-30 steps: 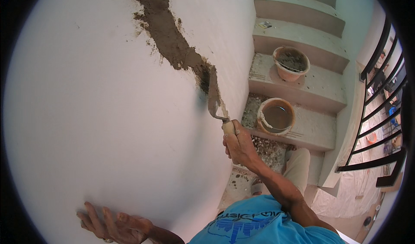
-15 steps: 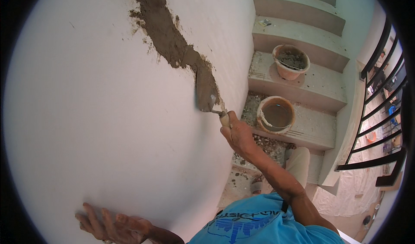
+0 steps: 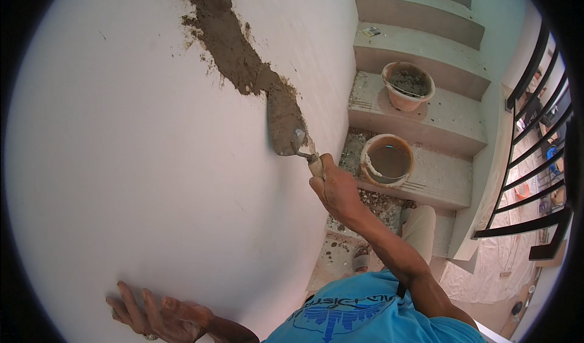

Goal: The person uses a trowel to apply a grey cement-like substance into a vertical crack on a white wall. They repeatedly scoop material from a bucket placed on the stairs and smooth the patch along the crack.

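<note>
Right fingers (image 3: 328,162) grip a pale-handled, tongue-shaped metal trowel (image 3: 286,130) toward eleven o'clock, likely for pressing; left fingers (image 3: 150,306) spread at seven.

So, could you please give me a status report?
Right hand holding trowel at mortar. Left hand open, near wall. Buckets on steps, seemingly not blocking.

Right fingers (image 3: 329,166) curled, left fingers (image 3: 151,308) spread

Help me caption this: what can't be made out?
Head view, all four:
Mortar, upper end: cut off by the top edge.
Wall behind the trowel: hidden by its blade.
Lower bucket, bottom: hidden by cloudy liquid.
What lies beyond the railing: too small, partly behind it.
</note>
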A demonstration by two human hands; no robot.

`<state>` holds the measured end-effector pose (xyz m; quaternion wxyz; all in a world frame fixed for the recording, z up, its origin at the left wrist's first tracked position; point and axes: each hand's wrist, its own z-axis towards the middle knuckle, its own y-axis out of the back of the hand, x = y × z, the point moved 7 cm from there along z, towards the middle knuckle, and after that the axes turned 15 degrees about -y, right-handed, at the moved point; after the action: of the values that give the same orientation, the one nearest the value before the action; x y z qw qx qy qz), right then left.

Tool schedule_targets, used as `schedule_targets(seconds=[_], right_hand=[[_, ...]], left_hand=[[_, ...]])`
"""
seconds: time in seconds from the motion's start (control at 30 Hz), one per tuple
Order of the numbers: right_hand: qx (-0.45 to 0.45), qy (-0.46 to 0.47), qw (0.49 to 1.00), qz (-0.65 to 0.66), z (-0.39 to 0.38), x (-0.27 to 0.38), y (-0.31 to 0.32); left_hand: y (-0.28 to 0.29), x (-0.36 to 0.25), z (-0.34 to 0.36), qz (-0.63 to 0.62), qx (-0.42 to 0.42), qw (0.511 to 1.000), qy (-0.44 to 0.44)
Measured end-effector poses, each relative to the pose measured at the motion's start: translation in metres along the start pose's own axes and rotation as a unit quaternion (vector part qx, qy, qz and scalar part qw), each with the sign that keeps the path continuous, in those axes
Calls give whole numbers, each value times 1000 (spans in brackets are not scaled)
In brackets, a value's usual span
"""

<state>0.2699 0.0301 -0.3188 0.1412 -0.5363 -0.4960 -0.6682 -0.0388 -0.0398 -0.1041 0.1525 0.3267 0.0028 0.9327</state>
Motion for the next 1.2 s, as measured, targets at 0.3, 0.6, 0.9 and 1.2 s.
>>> schedule_targets(seconds=[0.3,0.6,0.9,1.2], right_hand=[[17,-21,999,34,-10,-12,6],[5,-51,998,-25,6,-1,1],[8,-2,1000,12,-6,22,34],[20,-30,998,-59,-11,-17,23]], left_hand=[[1,1,-1,-10,-10,1000,-10],[-1,1,-1,2,0,1000,-12],[0,1,-2,1,1,1000,-4],[-1,1,-2,-10,4,1000,-4]])
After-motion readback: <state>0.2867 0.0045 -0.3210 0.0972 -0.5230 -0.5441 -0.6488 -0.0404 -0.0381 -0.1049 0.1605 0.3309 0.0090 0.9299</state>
